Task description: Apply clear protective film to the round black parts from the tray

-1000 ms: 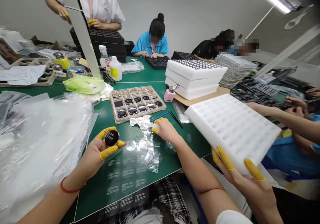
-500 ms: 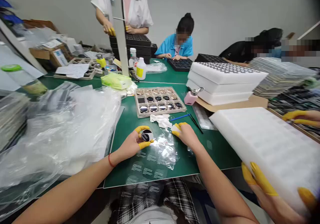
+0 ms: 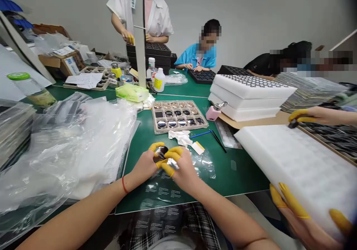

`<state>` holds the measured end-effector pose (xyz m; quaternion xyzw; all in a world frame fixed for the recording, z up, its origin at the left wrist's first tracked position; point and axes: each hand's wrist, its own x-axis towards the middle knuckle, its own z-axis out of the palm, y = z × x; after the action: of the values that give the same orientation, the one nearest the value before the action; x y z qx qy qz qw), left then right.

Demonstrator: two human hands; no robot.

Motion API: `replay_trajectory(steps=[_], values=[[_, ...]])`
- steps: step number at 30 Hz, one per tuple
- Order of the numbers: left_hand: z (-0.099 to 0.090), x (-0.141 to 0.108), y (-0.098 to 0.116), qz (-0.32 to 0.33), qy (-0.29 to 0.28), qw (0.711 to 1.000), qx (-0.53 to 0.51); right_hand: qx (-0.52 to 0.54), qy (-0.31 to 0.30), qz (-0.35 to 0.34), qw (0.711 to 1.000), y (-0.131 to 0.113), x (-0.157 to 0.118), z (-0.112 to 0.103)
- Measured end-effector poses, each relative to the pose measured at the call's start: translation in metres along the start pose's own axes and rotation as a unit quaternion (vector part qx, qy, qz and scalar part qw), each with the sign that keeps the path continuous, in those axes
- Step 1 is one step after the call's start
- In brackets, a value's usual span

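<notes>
Disc (image 3: 161, 153) rim-held by left hand (image 3: 147, 164), fingers grasping, likely sparing its face; right hand (image 3: 184, 167) just beside, finger grip unclear; tray (image 3: 181, 130) on far side, seemingly for reach.

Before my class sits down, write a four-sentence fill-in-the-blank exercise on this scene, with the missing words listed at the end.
1. The left hand holds a round piece; its finger covers are coloured ____.
2. The band on the left wrist is ____.
3. The tray beyond the hands has ____ rows of compartments.
4. The bottle beside the foam blocks is ____.

Missing words: yellow; red; three; pink.
</notes>
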<state>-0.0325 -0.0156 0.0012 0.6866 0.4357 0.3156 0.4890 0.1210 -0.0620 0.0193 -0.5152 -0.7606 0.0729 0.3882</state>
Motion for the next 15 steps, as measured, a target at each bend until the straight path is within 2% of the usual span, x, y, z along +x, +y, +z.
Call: replay_trajectory(steps=[5, 9, 15], values=[[-0.004, 0.002, -0.014, 0.022, 0.002, 0.975, 0.219, -0.137, 0.002, -0.081, 0.987, -0.005, 0.003, 0.019], [-0.005, 0.007, -0.02, 0.032, -0.003, 0.969, 0.243, -0.21, -0.031, -0.09, 0.973, -0.002, 0.007, 0.026], [-0.004, 0.007, -0.013, 0.005, -0.003, 0.965, 0.261, -0.229, -0.061, -0.087, 0.968, -0.002, 0.006, 0.025]])
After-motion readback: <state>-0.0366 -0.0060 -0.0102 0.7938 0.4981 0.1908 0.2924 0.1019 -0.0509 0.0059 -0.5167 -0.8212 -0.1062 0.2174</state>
